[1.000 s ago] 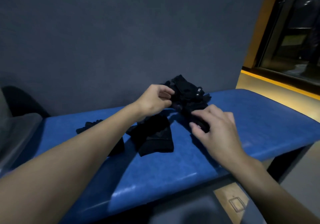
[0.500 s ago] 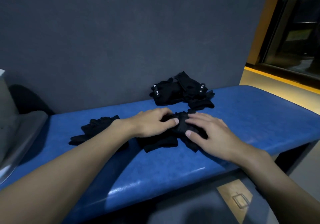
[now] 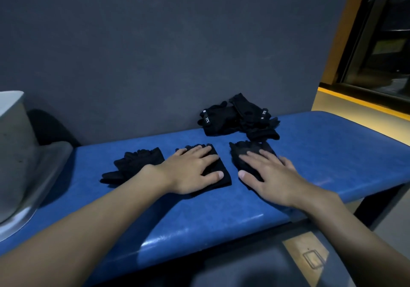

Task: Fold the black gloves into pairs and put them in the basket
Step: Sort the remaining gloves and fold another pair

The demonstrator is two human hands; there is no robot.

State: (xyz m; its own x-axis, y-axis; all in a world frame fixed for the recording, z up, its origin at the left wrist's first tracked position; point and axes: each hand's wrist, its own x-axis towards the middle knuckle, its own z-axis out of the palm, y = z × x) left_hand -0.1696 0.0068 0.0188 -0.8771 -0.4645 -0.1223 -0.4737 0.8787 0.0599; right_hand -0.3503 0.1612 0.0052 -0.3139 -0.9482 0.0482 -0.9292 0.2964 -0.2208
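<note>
Two black gloves lie flat side by side on the blue bench (image 3: 332, 153). My left hand (image 3: 190, 171) presses flat on the left glove (image 3: 219, 176), fingers straight. My right hand (image 3: 268, 173) lies flat on the right glove (image 3: 241, 153), covering most of it. Another black glove bundle (image 3: 135, 164) lies left of my left wrist. A heap of black gloves (image 3: 239, 118) with small white labels rests against the wall at the back. A grey basket (image 3: 15, 153) stands at the left edge, its inside hidden.
A dark grey wall (image 3: 155, 54) rises right behind the bench. The bench's front edge (image 3: 199, 242) runs below my forearms, with floor beneath. To the right lies a yellow-lit floor (image 3: 355, 107) and a dark glass door.
One second ago both hands picked at the back heap. They drew a glove forward, and now the two gloves lie apart with one flat hand on each.
</note>
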